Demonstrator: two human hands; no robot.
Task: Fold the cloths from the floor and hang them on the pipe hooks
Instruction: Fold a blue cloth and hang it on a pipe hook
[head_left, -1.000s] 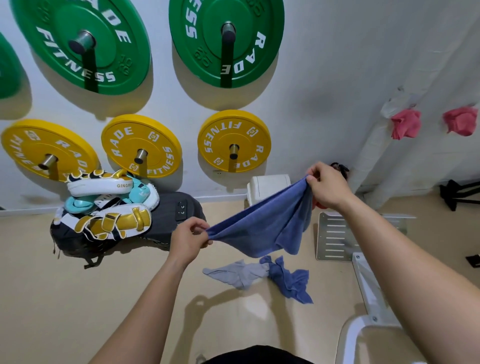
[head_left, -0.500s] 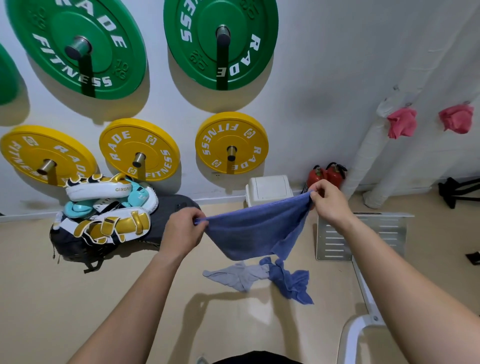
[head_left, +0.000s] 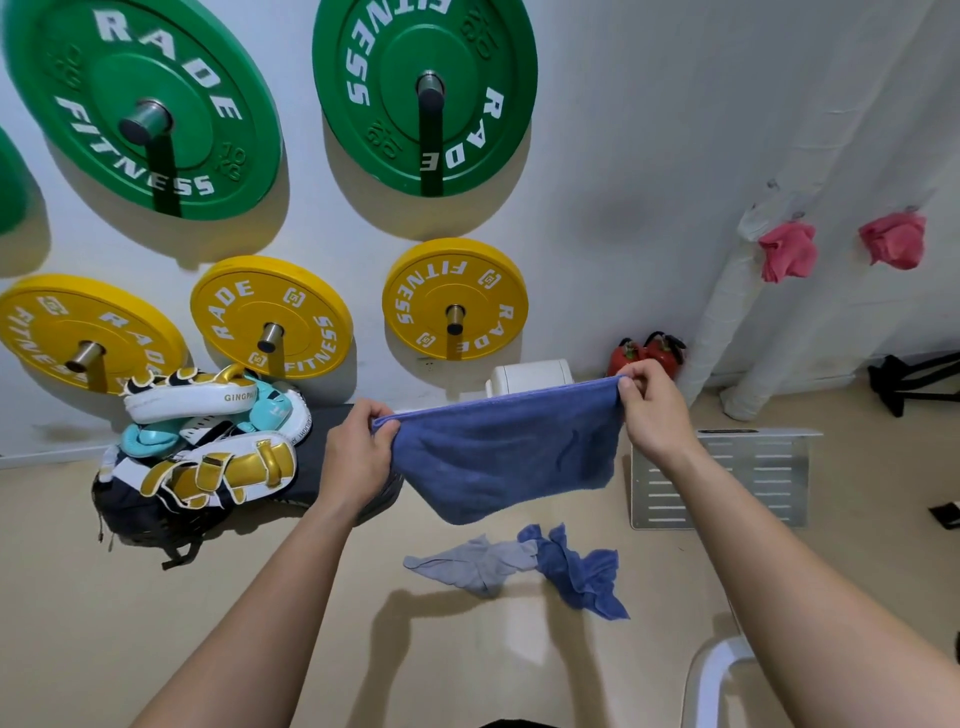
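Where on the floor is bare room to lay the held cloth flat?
Bare floor stretches left of the grey cloth, in front of the pile of pads. A smaller patch lies between the crumpled blue cloth and the metal plate. Along the wall it is crowded.

The blue cloth (head_left: 509, 457) covers the lower part of the white box (head_left: 532, 375) at the far wall. The left hand (head_left: 358, 462) grips one top corner with its fingertips curled out of sight, and it hides part of the dark mat (head_left: 332, 457) behind it. The right hand (head_left: 652, 415), pinching the other corner, hides the base of the red extinguishers (head_left: 649, 353). The pink cloths (head_left: 787, 252) cover whatever holds them on the pipes (head_left: 719, 317). The left edge cuts off a green plate (head_left: 10, 187), the near edge a white frame (head_left: 711, 675), and the right edge a black stand (head_left: 914, 379).
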